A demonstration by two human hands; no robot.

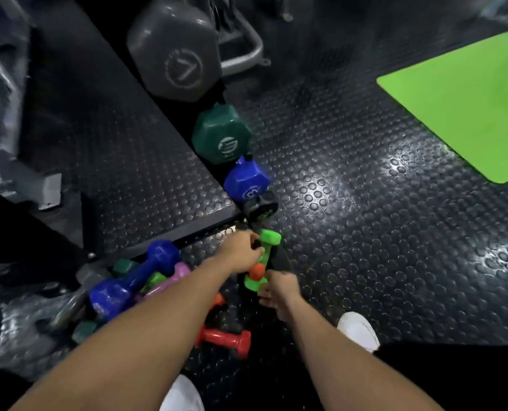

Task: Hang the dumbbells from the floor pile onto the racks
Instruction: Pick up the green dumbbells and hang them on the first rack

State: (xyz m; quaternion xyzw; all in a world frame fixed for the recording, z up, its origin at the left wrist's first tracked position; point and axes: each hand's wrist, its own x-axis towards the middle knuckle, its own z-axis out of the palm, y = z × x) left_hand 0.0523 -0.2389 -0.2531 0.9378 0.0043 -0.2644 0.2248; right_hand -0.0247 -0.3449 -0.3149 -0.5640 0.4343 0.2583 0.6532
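Head view looks steeply down at a bright green dumbbell [261,259] near the middle of the frame, small, with faceted heads and a glossy coat; an orange dumbbell head [256,272] sits against its lower part. It lies along a black rack [279,262] whose upper pegs already carry a blue dumbbell [246,182], a dark green dumbbell [221,134] and a large grey dumbbell [172,48], stacked toward the upper middle of the frame. The left hand [240,250] reaches forward on a long, nearly straight bare forearm from the lower left, knuckles up, its fingers curled round the green dumbbell's handle just under the upper head. The right hand [279,289] comes in from the lower right, wrist bent slightly, its fingers [264,292] touching the lower green head from beneath; blur keeps me from telling how tightly they close. At lower left the floor pile [134,286] holds a large blue dumbbell, pink and green ones, and a red dumbbell [226,341] lies apart just below it. All of this rests on a black studded rubber floor [365,218]. A lime green mat [466,108] lies at upper right, and two white shoes [359,330] show near the bottom edge.
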